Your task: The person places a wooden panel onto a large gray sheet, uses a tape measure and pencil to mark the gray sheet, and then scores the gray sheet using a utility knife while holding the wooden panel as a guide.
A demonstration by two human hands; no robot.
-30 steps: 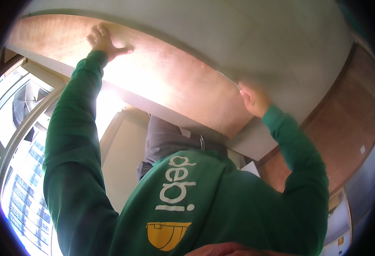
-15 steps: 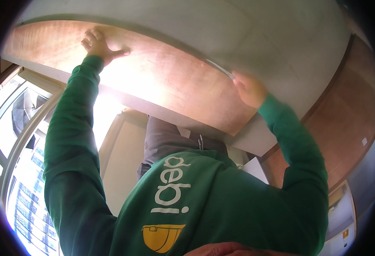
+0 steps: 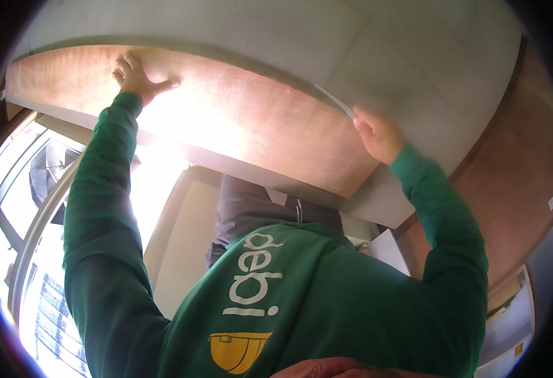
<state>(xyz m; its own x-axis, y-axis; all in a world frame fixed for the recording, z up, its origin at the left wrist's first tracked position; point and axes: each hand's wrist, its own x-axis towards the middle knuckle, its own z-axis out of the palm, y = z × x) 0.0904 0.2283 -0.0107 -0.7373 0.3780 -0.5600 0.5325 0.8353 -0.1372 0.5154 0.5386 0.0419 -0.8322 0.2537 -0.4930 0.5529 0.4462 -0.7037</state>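
Observation:
A long reddish-brown wooden board (image 3: 276, 129) lies on a pale grey work surface (image 3: 257, 31) in front of me. My left hand (image 3: 136, 82) presses on the board toward its left part, fingers and thumb spread. At the board's far edge, toward the right, my right hand (image 3: 379, 133) grips a thin, pale, blade-like strip (image 3: 334, 99). That strip lies along the edge, pointing up and left; its held end is hidden in my fingers, and its exact kind cannot be made out. Bright glare washes out the middle of the board.
On the right, a brown panel (image 3: 490, 164) sits beyond the grey surface's dark edge. A bright window (image 3: 50, 296) with a curved rail (image 3: 37, 227) is at the left. A white box-like thing (image 3: 389, 249) stands near my right side.
The whole view has shifted slightly. My right hand and the thin strip have slid a little to the right along the board's edge. My left hand stays on the board.

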